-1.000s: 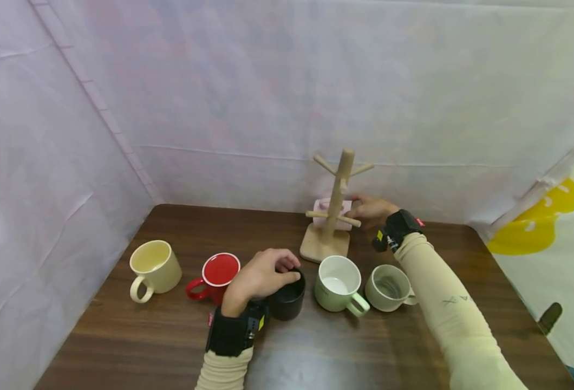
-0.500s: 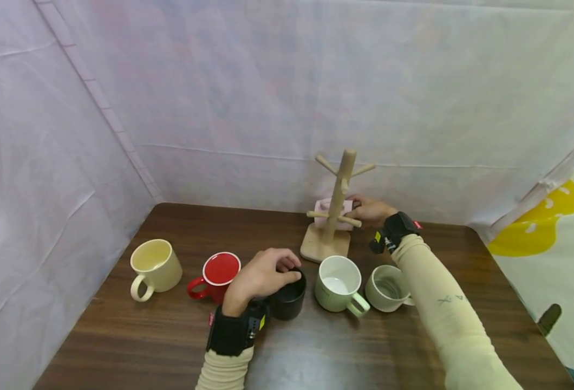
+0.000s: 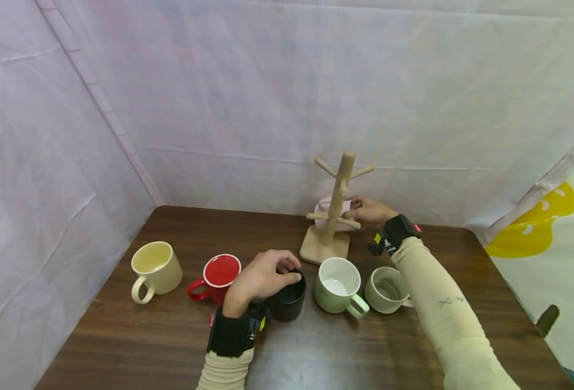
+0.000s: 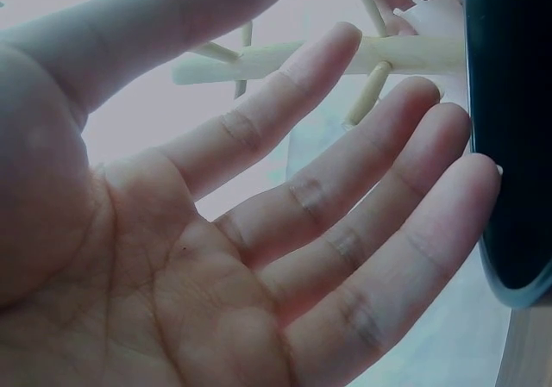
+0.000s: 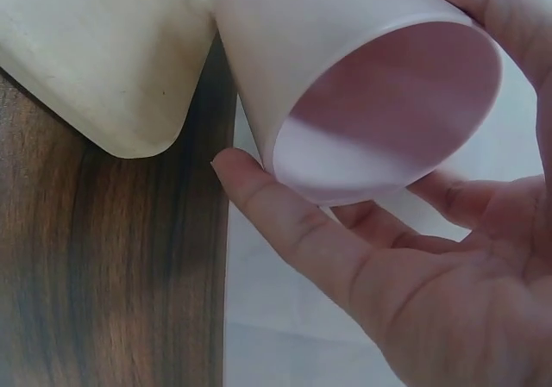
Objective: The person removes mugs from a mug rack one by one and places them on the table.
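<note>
My right hand (image 3: pixel 370 211) holds a pale pink mug (image 3: pixel 322 222) behind the wooden mug tree (image 3: pixel 336 200). The mug lies sideways, its mouth toward my palm. In the right wrist view my fingers and thumb spread round the rim of this pink mug (image 5: pixel 345 51). Whether its handle sits on a peg, I cannot tell. My left hand (image 3: pixel 262 276) hovers at a black mug (image 3: pixel 288 303), its fingers loosely bent. In the left wrist view the black mug (image 4: pixel 517 128) stands beside my relaxed fingertips (image 4: pixel 479 180); contact is unclear.
A yellow mug (image 3: pixel 162 273) stands far left, and a red mug (image 3: pixel 214 292) is close by my left hand. A green mug (image 3: pixel 331 298) and a beige mug (image 3: pixel 382 303) stand in front of the tree on the brown table (image 3: pixel 121 346). White cloth (image 3: pixel 248 108) hangs behind.
The pink mug has turned slightly in my right hand, its mouth end tilting a little. My left hand and the other mugs stay where they were.
</note>
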Action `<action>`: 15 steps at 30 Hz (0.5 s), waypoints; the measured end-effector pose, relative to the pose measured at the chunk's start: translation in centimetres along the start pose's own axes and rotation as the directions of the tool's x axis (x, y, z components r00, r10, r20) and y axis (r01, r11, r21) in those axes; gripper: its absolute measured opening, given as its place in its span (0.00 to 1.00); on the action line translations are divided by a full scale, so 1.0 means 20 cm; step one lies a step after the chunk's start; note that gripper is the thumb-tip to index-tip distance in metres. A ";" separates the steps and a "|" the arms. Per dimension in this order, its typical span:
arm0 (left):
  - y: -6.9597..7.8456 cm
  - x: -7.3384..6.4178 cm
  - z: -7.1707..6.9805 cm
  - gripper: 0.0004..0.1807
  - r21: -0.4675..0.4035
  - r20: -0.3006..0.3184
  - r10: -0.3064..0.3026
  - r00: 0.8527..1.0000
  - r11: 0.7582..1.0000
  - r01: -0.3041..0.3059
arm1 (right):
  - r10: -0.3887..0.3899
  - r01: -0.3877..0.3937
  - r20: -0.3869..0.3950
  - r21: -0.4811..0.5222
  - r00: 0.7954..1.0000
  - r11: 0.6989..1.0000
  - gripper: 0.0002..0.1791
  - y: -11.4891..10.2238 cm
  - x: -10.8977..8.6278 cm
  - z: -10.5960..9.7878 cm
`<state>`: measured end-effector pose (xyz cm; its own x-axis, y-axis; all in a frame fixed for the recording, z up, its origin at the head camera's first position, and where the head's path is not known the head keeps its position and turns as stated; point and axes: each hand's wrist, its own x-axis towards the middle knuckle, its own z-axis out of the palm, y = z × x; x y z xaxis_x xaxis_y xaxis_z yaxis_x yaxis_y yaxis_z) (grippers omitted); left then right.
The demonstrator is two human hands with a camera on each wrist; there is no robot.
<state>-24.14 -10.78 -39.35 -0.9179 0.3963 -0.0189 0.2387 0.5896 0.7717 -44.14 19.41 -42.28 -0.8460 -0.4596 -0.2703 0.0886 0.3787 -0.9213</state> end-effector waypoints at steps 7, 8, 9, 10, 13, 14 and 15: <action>0.00 0.01 0.00 0.07 -0.001 0.000 0.010 1.000 1.000 -0.010 | 0.041 -0.045 -0.071 -0.048 0.997 0.998 0.12 -0.01 0.00 -0.02; 0.00 0.01 0.00 0.07 0.000 0.000 0.013 1.000 1.000 -0.013 | 0.058 -0.062 -0.083 -0.044 0.995 0.997 0.13 -0.01 -0.01 -0.02; 0.00 0.01 0.00 0.07 0.001 0.000 0.014 1.000 1.000 -0.014 | 0.072 -0.076 -0.095 -0.035 0.993 0.996 0.14 -0.02 -0.01 -0.02; 0.00 0.01 0.00 0.07 0.000 0.001 0.014 1.000 1.000 -0.014 | 0.082 -0.087 -0.101 -0.039 0.991 0.996 0.15 -0.02 -0.01 -0.02; 0.00 0.02 0.00 0.07 -0.004 0.003 0.012 1.000 1.000 -0.012 | 0.114 -0.118 -0.131 -0.027 0.985 0.993 0.19 -0.03 -0.01 -0.03; 0.00 0.02 0.00 0.07 -0.005 0.004 0.010 1.000 1.000 -0.010 | 0.121 -0.125 -0.136 -0.019 0.983 0.992 0.19 -0.03 -0.01 -0.03; 0.00 0.02 0.00 0.07 -0.003 0.004 0.011 1.000 1.000 -0.011 | 0.123 -0.127 -0.142 -0.016 0.982 0.992 0.19 -0.03 -0.01 -0.03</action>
<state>-24.49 -10.73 -39.32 -0.9138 0.4058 -0.0129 0.2479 0.5828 0.7739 -44.32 19.85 -41.39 -0.8947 -0.2906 -0.3393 0.1868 0.4465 -0.8751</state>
